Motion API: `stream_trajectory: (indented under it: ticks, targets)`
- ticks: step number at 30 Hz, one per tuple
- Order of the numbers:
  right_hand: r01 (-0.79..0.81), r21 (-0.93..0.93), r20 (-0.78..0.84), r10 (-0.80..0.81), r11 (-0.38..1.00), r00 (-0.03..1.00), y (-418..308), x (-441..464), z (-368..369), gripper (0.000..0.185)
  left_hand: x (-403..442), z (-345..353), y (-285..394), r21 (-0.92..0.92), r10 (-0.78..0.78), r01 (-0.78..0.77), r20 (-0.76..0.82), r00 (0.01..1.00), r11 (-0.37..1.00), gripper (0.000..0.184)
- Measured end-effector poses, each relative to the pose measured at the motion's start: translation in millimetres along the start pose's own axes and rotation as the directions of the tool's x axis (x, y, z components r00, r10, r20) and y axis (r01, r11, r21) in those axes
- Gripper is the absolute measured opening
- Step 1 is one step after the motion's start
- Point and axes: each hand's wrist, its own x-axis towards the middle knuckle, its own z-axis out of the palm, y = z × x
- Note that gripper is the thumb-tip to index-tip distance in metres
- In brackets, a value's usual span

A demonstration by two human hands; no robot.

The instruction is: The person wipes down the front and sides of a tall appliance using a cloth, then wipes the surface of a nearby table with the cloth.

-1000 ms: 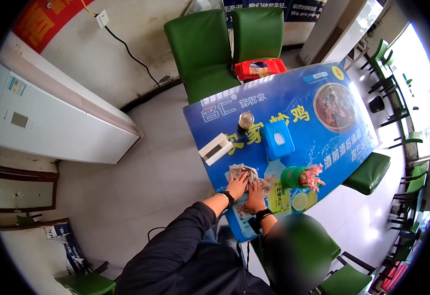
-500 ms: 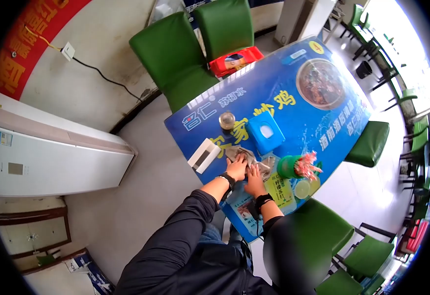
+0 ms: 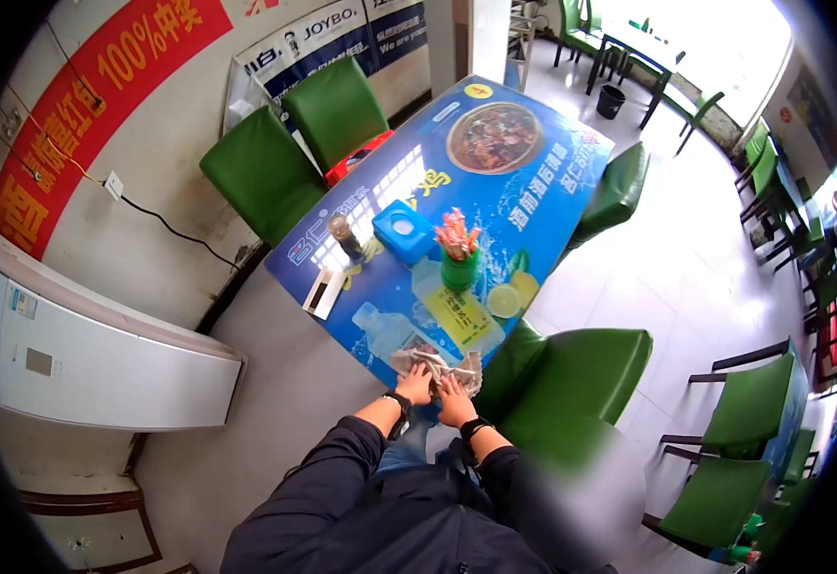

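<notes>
A crumpled beige cloth (image 3: pixel 468 376) lies at the near edge of the blue printed table (image 3: pixel 500 206). My left hand (image 3: pixel 417 384) holds the left part of it, fingers curled onto the fabric. Close beside, my right hand (image 3: pixel 455 402) grips the cloth's right part, fingertips partly hidden in its folds. Beyond the hands stand a green holder (image 3: pixel 460 272) of red-and-white wrapped sticks, a blue tissue box (image 3: pixel 402 232), a small glass jar (image 3: pixel 344 235) with dark contents and a white box (image 3: pixel 324 293) with a dark panel.
A green chair (image 3: pixel 581 368) stands against the table's right near side, another chair (image 3: pixel 617 196) farther along it. Two green chairs (image 3: pixel 258 172) line the far left side, with a red package (image 3: pixel 356 159) on one seat. A white cabinet-like unit (image 3: pixel 103 349) is at left.
Both hands have drawn the cloth toward me, from beside the tissue box to the table's near edge. My view has shifted too. The holder, tissue box, jar and white box stay on the table.
</notes>
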Motion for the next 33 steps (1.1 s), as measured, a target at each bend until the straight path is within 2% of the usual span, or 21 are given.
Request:
stream_trajectory:
  ticks: [6,10,14,18,19,20,24,26,28,30,33]
  targets:
    - [0.023,0.081,-0.036,-0.020,0.996,0.999,2,-41,19,0.061,-34,34,22,-0.007,-0.074,0.075,0.083,0.994,0.997,0.061]
    - [0.006,0.041,0.041,-0.008,0.999,0.999,-3,-52,16,0.058,-42,34,28,-0.006,-0.087,0.089,0.155,0.984,0.996,0.064]
    - [-0.013,-0.023,0.096,0.015,1.000,0.995,-7,-49,13,0.057,-50,36,34,0.019,-0.133,0.132,0.171,0.976,0.991,0.067]
    - [0.001,0.050,0.099,-0.006,0.999,0.995,-5,-39,12,0.060,-43,37,27,0.110,-0.150,0.133,0.162,0.975,0.985,0.071]
    - [-0.018,0.084,0.110,0.009,0.996,0.994,-6,-31,11,0.062,-36,39,21,0.131,-0.141,0.126,0.113,0.984,0.983,0.071]
    - [-0.037,0.117,0.119,0.024,0.992,0.993,-6,-22,5,0.065,-34,31,20,0.152,-0.130,0.119,0.061,0.990,0.981,0.072]
    - [-0.047,0.088,0.126,0.035,0.995,0.991,-7,17,-20,0.074,-6,-7,8,0.110,-0.098,0.087,0.100,0.990,0.990,0.072]
    - [-0.057,0.017,0.144,0.054,0.998,0.988,-9,42,-28,0.074,17,-25,-9,0.108,-0.053,0.043,0.094,0.994,0.993,0.069]
    - [-0.025,-0.093,0.034,0.029,0.995,0.999,-5,65,-28,0.076,39,-50,-24,0.110,-0.014,-0.001,0.131,0.991,0.994,0.066]
    - [-0.025,-0.120,0.068,0.033,0.992,0.997,-12,88,-54,0.075,58,-67,-42,0.099,0.014,-0.025,0.114,0.993,0.995,0.063]
    - [-0.051,-0.033,0.081,0.054,0.998,0.995,-13,134,-81,0.079,82,-102,-62,0.124,0.090,-0.085,-0.033,0.995,0.989,0.057]
